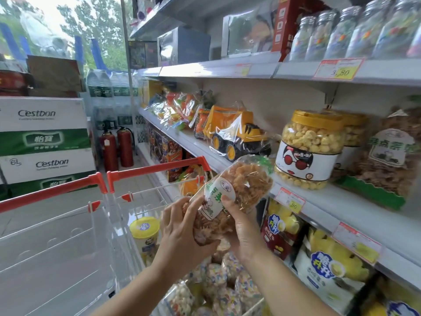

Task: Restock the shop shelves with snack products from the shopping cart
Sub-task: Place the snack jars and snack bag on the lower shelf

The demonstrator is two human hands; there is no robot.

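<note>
A clear bag of orange-brown fried snacks [241,185] with a white and green label is held above the shopping cart [157,166], tilted toward the shelf. My left hand [182,226] grips its lower end and my right hand [241,229] grips its middle from the right, thumb on the label. The middle shelf [341,201] on the right carries a matching snack bag [387,160] and a yellow-lidded jar of puffs [309,147]. In the cart lie several bags of speckled puffs [218,283] and a yellow-lidded tub [145,233].
A wrapped yellow toy truck [234,133] and other toys sit further left on the middle shelf. Yellow snack bags [328,263] fill the shelf below; glass jars [341,30] line the one above. Stacked water cartons [45,137] and two fire extinguishers [118,147] stand beyond the cart.
</note>
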